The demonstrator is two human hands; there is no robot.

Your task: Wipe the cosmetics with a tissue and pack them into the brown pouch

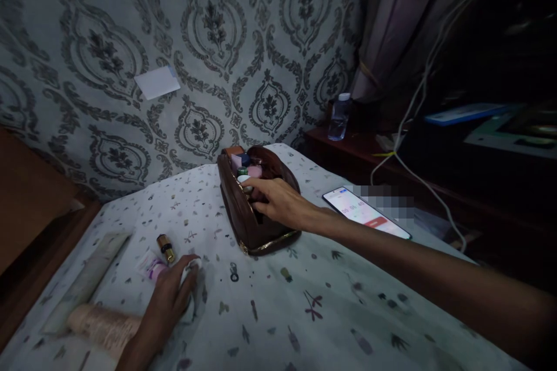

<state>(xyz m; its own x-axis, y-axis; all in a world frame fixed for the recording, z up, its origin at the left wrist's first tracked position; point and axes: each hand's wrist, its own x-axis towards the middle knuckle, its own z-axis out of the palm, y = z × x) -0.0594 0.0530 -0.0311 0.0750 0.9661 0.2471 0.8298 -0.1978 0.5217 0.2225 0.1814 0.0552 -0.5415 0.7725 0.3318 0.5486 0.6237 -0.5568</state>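
A brown zip pouch (pixel 243 214) stands open on the patterned bedsheet (pixel 304 301), with several small bottles and tubes showing in its mouth. My right hand (pixel 278 202) reaches into the pouch opening, its fingers touching a small white-capped item at the rim. My left hand (pixel 172 295) rests on the sheet at the lower left, its fingers curled over a small white object. Just beyond it lie a small dark bottle with a gold cap (pixel 166 247) and a little pink-and-white tube (pixel 152 266).
A large pale tube (pixel 104 327) and a long flat box (pixel 87 278) lie at the left. A lit phone (pixel 365 211) lies right of the pouch. A dark side table holds a water bottle (pixel 339 117) and white cables (pixel 418 98). Patterned wall behind.
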